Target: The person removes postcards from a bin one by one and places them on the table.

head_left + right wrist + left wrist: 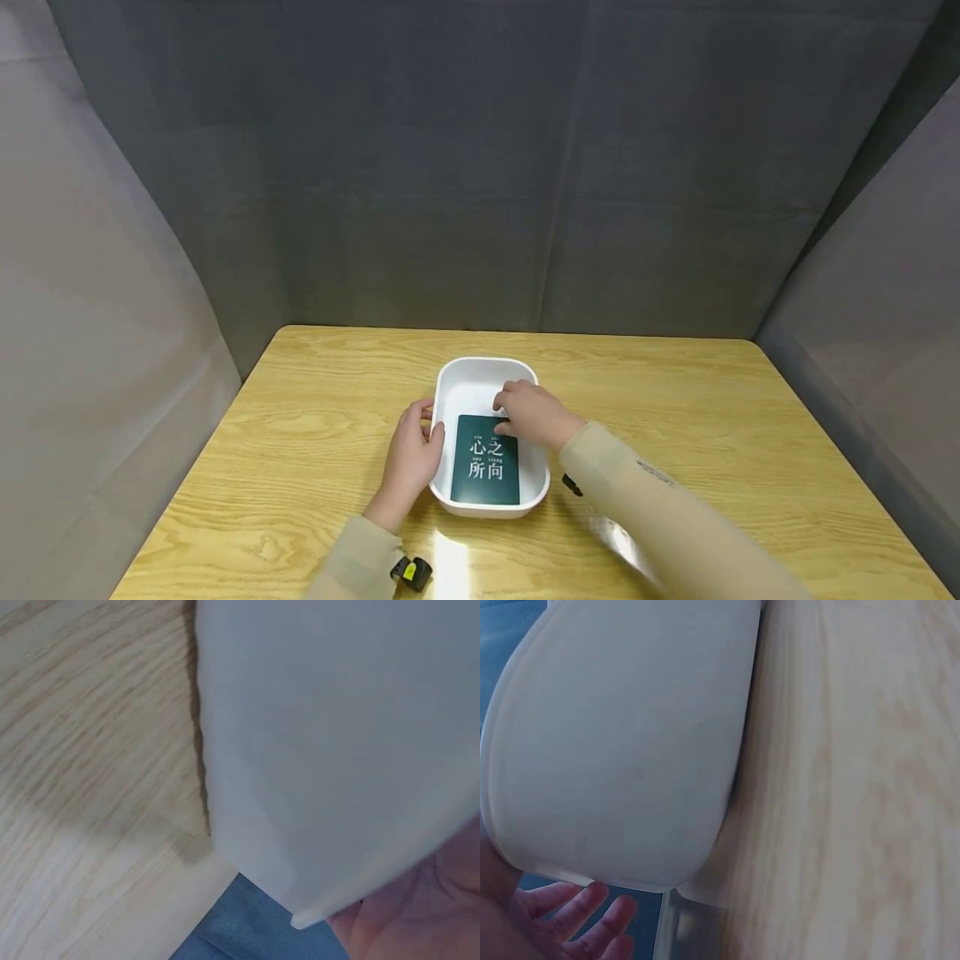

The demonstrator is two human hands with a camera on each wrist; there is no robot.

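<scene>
The right hand (534, 413) reaches into the white tray (480, 367) from the right, its fingers bent down onto the far edge of a dark green card (486, 460) printed with white characters; the fingertips cover that edge, so whether they pinch it or only press on it cannot be told. The card lies flat on the tray's floor, filling the near half, its near edge close to the tray's near wall. The left hand (412, 450) rests against the outside of the tray's left wall, fingers relaxed and fairly straight, the thumb at the rim — touching it rather than wrapped round it. In the left wrist view the fingertips (592, 922) show below the curved white wall of the tray (622, 742), with the wood grain of the table (855, 787) beside it. The right wrist view is filled with the tray's pale side (330, 742) and a blurred patch of the hand at the lower right corner. The tray stands near the middle of the wooden table (300, 433), a little toward the person. Both arms wear beige sleeves (660, 517) — a small black device (411, 572) with a yellow spot sits at the left wrist. Grey fabric screens (480, 167) close in the table on three sides.
</scene>
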